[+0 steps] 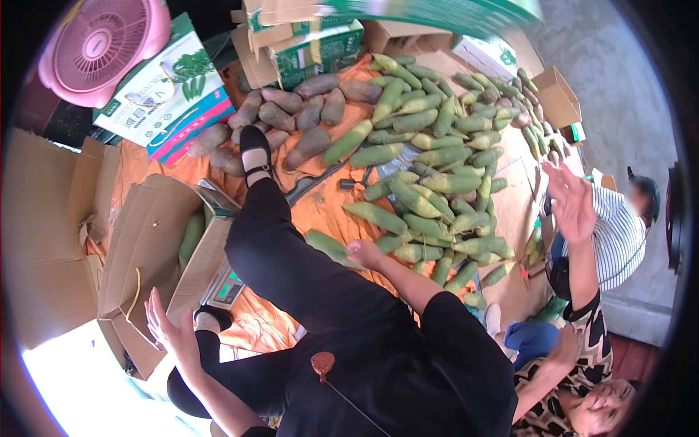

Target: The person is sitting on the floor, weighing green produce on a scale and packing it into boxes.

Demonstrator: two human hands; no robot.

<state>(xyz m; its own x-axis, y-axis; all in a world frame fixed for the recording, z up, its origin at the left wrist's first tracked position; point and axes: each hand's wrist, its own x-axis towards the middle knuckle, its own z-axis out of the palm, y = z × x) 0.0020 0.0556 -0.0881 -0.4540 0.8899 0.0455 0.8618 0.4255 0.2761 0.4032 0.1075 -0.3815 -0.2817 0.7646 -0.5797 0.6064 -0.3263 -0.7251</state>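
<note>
My left hand [172, 329] is raised beside an open cardboard box [151, 240], its fingers spread and nothing in it. At least one green radish [192, 237] shows inside the box. A scale with a lit green display [224, 286] is at the box's near side. My right hand [366, 254] is closed round the right end of another green radish [328, 245], above the orange sheet [320, 204]. To the right of that hand spreads a large heap of green radishes [437, 182].
Reddish-brown radishes [309, 146] lie by my outstretched foot. Flattened and open cartons [313, 54] stand behind, with a pink basket [98, 47] at the far left. A person in a patterned top [575, 364] raises a hand close on my right; another in stripes [617, 233] bends beyond.
</note>
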